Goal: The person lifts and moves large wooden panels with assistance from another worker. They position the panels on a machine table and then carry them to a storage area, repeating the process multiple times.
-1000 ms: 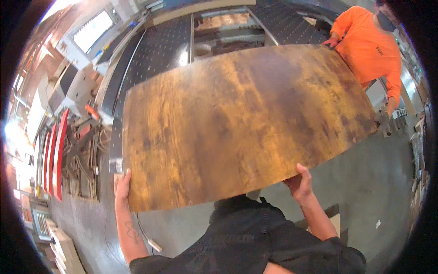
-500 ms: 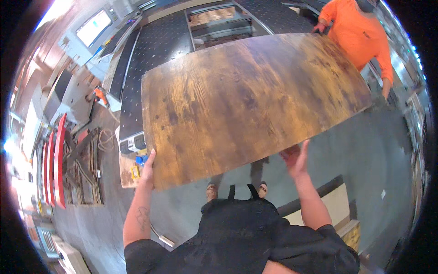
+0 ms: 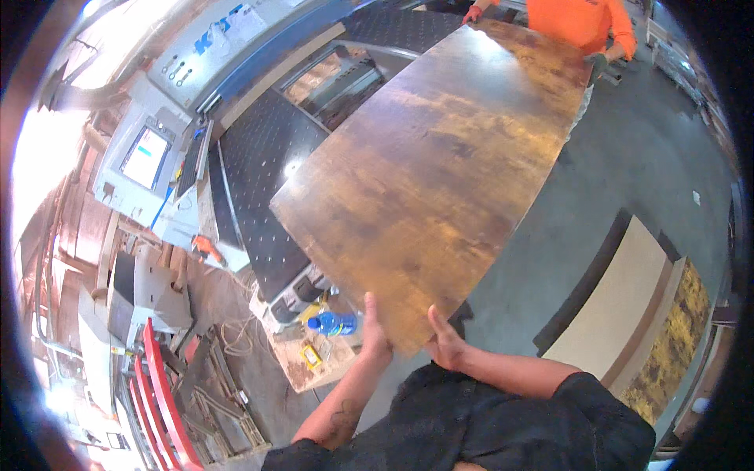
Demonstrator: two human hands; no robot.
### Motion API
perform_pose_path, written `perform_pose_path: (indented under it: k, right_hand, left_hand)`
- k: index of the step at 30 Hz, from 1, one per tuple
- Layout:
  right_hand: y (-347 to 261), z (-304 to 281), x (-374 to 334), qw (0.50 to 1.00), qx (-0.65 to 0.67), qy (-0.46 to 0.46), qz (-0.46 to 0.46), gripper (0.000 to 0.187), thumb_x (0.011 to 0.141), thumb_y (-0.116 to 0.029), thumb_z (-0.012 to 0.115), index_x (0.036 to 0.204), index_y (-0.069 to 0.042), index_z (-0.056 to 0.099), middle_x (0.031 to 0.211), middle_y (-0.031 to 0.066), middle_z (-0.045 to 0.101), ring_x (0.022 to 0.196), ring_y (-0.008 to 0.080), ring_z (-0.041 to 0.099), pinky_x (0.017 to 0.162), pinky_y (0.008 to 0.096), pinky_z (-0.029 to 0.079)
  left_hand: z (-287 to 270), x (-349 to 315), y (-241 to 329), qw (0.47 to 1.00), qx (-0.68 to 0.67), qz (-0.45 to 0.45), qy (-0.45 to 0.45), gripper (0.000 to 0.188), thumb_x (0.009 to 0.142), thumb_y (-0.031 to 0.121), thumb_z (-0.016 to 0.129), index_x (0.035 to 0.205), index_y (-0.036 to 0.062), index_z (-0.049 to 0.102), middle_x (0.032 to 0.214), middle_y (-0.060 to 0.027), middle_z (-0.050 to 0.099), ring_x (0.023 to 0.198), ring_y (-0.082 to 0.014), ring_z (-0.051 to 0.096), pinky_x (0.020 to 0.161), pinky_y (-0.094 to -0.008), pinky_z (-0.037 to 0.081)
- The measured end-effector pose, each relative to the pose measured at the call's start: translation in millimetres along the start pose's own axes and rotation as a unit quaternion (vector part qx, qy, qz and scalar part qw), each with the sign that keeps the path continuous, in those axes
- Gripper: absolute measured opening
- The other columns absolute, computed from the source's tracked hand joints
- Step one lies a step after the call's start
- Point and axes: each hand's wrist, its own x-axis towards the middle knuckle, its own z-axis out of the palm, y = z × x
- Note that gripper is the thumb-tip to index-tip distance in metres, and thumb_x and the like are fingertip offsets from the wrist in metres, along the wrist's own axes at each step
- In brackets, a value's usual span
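The left hand (image 3: 375,336) and right hand (image 3: 445,342) both grasp the wood-grain panel (image 3: 440,165) at its near corner, thumbs showing, fingers mostly hidden, neither hand clearly nearer. From them its long axis runs forward and rightward to a co-worker (image 3: 569,23) at the far end, alongside the perforated machine bed (image 3: 263,149). Blue lettering marks the pale machine housing (image 3: 177,51); the blue bottle (image 3: 333,323) bears an unreadably small label.

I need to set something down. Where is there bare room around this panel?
Bare grey floor shows between the wood-look panel and the beige board; the black perforated table has a bare strip left of the panel. Crowded: the wooden surface by the left hand, with a blue bottle.
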Motion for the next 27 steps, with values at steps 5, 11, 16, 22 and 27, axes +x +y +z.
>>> perform_pose_path:
  k: [5, 11, 16, 22, 27]
  right_hand:
    - [-8.1, -4.5, -60.4, 0.989, 0.076, 0.126, -0.035, 0.072, 0.102, -0.058, 0.053, 0.15, -0.006, 0.044, 0.148, 0.0138, 0.054, 0.134, 0.0299, 0.053, 0.113, 0.0453, 0.042]
    - [1.6, -5.4, -108.9, 0.966, 0.126, 0.203, -0.099, 0.073, 0.099, -0.058, 0.057, 0.148, -0.004, 0.046, 0.143, 0.0161, 0.058, 0.131, 0.0335, 0.056, 0.111, 0.0488, 0.046]
    - [17.0, -7.5, -108.4, 0.931, 0.137, 0.285, -0.18, 0.078, 0.099, -0.063, 0.055, 0.15, -0.006, 0.043, 0.145, 0.0183, 0.054, 0.134, 0.0356, 0.054, 0.11, 0.0513, 0.047]
    - [35.2, 7.5, -94.7, 0.887, 0.166, 0.388, -0.188, 0.084, 0.1, -0.067, 0.049, 0.159, -0.009, 0.032, 0.159, 0.0181, 0.04, 0.141, 0.036, 0.045, 0.115, 0.0537, 0.04]
    - [52.6, 7.1, -76.5, 0.879, 0.177, 0.382, -0.223, 0.087, 0.102, -0.067, 0.043, 0.161, -0.005, 0.028, 0.163, 0.0167, 0.036, 0.147, 0.0316, 0.04, 0.121, 0.0456, 0.034]
  left_hand:
    - [2.7, -46.9, -10.1, 0.948, 0.265, -0.168, -0.058, 0.084, 0.099, 0.073, 0.044, 0.147, 0.004, 0.052, 0.139, -0.0164, 0.063, 0.126, -0.0318, 0.061, 0.11, -0.0435, 0.045]
    - [-68.3, -17.1, 144.9, 0.818, 0.511, -0.013, -0.263, 0.044, 0.102, 0.045, 0.064, 0.104, 0.0021, 0.073, 0.092, -0.006, 0.074, 0.087, -0.0145, 0.07, 0.078, -0.0315, 0.055]
    - [-74.7, 167.5, 259.3, 0.645, 0.642, 0.415, -0.029, 0.057, 0.103, 0.046, 0.062, 0.126, -0.0059, 0.065, 0.114, -0.0133, 0.07, 0.109, -0.0229, 0.065, 0.1, -0.0354, 0.048]
    - [-85.3, 269.6, 321.9, 0.811, 0.569, -0.046, -0.129, 0.097, 0.094, 0.078, 0.047, 0.162, 0.01, 0.033, 0.164, -0.0102, 0.037, 0.15, -0.0301, 0.034, 0.123, -0.0433, 0.025]
    - [-33.3, 244.4, 332.8, 0.81, 0.49, -0.106, -0.302, 0.093, 0.095, 0.077, 0.047, 0.16, 0.0114, 0.036, 0.16, -0.0122, 0.042, 0.147, -0.0328, 0.038, 0.12, -0.0477, 0.032]
